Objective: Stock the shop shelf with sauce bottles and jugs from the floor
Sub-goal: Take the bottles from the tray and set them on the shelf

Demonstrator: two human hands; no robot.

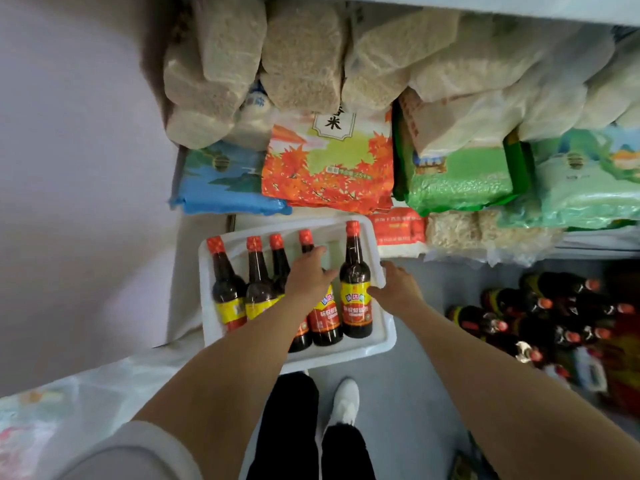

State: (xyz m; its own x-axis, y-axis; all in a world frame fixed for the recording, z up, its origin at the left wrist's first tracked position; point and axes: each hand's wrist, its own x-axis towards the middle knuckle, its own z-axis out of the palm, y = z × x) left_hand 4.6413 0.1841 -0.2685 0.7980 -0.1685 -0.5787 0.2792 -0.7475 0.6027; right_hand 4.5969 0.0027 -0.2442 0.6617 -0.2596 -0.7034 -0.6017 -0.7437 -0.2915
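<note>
Bottles (355,289) btwn both hands (310,273).

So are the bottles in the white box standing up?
Yes, upright: the sauce bottles stand in the white box, red caps up, labels readable.

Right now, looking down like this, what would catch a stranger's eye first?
Probably the white tray of dark sauce bottles with red caps, in the middle, with both bare arms reaching in: the left hand lies over the middle bottles and the right hand touches the rightmost bottle. Behind it, the bright orange maple-leaf rice bag stands out among stacked sacks. More bottles crowd the floor at the right.
</note>
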